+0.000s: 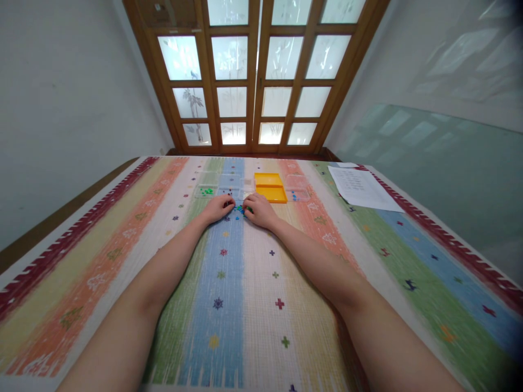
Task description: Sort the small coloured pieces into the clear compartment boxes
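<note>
Small blue and green pieces (237,209), like beads, lie in a loose pile on the striped cloth between my hands. My left hand (219,209) rests at the pile's left side, thumb and fingers curled together in a pinch; whatever is in them is too small to tell. From the right, my right hand (261,211) bends over the pile with its fingers closed, their tips partly hidden. Just beyond the hands is a clear plastic box (198,185) with green pieces (207,191) and a few dark ones. Behind my right hand lies an opened yellow case (271,187).
Right of the yellow case, another clear box (303,191) holds a few blue pieces (294,196). Printed paper sheets (363,188) lie at the table's far right. A striped, patterned tablecloth (253,305) covers the table; wooden glass-paned doors (254,81) stand beyond its far edge.
</note>
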Demonstrator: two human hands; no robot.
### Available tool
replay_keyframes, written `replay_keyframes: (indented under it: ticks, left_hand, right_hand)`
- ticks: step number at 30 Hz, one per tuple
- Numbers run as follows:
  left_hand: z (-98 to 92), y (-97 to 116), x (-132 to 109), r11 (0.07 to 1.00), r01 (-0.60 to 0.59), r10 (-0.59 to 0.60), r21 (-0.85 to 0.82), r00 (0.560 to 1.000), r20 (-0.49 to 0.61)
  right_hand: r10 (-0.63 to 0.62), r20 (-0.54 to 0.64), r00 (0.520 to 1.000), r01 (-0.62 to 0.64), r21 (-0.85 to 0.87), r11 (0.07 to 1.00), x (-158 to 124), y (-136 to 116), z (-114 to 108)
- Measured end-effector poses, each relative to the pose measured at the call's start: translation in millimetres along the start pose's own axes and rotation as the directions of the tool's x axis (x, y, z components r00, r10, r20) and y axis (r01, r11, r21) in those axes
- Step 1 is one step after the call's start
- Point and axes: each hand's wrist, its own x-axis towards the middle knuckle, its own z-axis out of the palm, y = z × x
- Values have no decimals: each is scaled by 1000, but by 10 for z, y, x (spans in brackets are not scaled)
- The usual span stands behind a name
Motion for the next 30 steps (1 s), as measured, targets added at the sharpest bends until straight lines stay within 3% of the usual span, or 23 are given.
replay_keyframes:
  ticks: [10, 18, 26, 30]
  left_hand:
    - [-13, -19, 2, 999, 32, -30, 34, 998, -48]
    - [-14, -23, 1, 997, 41, -38, 58, 997, -64]
    - [-19, -8, -1, 998, 54, -51, 44, 997, -62]
    - [-22, -12, -1, 998, 45, -43, 38, 997, -64]
  right_hand:
    - [-239, 117, 964, 235, 41, 971, -10, -130, -27]
    - [-256, 133, 958, 253, 39, 967, 13, -138, 11]
    - [-224, 143, 964, 242, -132, 961, 15, -125, -12]
    - [-205, 134, 970, 223, -133, 966, 4, -100, -39]
